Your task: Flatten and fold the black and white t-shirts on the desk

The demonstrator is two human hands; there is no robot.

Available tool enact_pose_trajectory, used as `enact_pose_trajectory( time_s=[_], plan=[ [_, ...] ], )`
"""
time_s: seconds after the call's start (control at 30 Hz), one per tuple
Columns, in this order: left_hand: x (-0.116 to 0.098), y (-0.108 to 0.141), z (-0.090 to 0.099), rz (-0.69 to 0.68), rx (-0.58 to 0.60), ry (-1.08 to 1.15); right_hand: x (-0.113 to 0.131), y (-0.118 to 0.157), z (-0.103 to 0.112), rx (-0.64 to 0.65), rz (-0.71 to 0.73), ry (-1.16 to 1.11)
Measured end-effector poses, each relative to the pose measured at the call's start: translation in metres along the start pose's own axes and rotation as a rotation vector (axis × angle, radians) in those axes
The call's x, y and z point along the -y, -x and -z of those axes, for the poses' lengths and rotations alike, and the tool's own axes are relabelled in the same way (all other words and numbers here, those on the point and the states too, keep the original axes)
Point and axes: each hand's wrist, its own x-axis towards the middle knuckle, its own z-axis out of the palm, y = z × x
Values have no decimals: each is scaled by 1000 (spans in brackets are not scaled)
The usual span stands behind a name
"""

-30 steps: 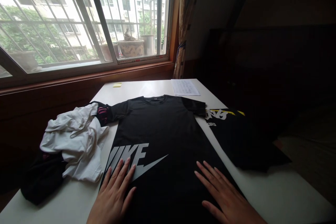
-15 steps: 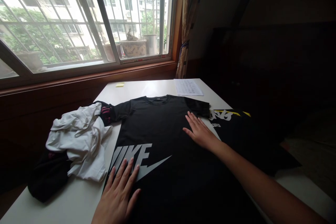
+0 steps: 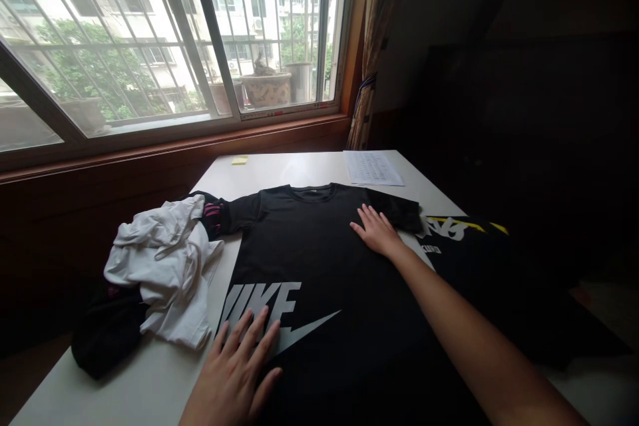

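A black T-shirt (image 3: 304, 246) lies spread flat, its neckline toward the window and a large grey NIKE print with a swoosh on its left part. My left hand (image 3: 239, 359) rests flat over the lower part of that print, fingers spread. Near the right sleeve, my right hand (image 3: 375, 229) lies flat on the upper right of the shirt with its fingers stretched out. Neither hand grips the cloth. The shirt's lower end runs out of the picture at the bottom.
A crumpled white garment (image 3: 160, 259) lies on a black garment (image 3: 107, 336) at the left of the white table (image 3: 54, 389). Another black garment with yellow and white print (image 3: 452, 229) lies at the right. Toward the window are a paper sheet (image 3: 374, 168) and a yellow note (image 3: 239, 160).
My right hand has moved slightly up the shirt, toward the shoulder and sleeve. The left hand stays over the print. The whole view has shifted a little, so things appear farther right.
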Motion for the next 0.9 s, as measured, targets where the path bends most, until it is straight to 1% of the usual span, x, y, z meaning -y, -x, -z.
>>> enact_pose_trajectory(
  time_s=[0.03, 0.1, 0.17, 0.2, 0.27, 0.3, 0.33, 0.4, 0.43, 0.47, 0.53, 0.63, 0.73, 0.9],
  plan=[
    [6, -12, 3, 16, 16, 44, -1, 1, 0, 1, -5, 4],
    [20, -47, 8, 73, 21, 125, 0, 1, 1, -2, -7, 7],
    [36, -92, 5, 75, 20, 172, 0, 1, 2, -3, -6, 8],
    [44, -117, 0, 86, 36, 181, 1, 1, 2, -1, -5, 10],
    [58, -165, -16, 133, 86, 187, 2, 1, 3, 7, -6, 14],
    [65, -188, -27, 177, 120, 183, 2, 1, 4, 12, -7, 17],
    [70, -207, -38, 214, 129, 180, 2, 0, 5, 17, -7, 19],
    [80, -237, -61, 277, 141, 180, 1, -1, 6, 26, -6, 23],
    [85, -248, -72, 307, 151, 183, 1, -1, 7, 29, -5, 25],
    [90, -255, -82, 340, 165, 186, 1, -2, 7, 32, -5, 27],
    [100, -262, -98, 409, 195, 193, -1, -4, 8, 34, -6, 32],
    [115, -260, -111, 502, 228, 195, -4, -6, 9, 31, -12, 39],
    [131, -252, -116, 564, 245, 186, -9, -9, 10, 33, -18, 40],
    [159, -231, -117, 651, 260, 158, -23, -14, 13, 73, -57, 34]
  ],
)
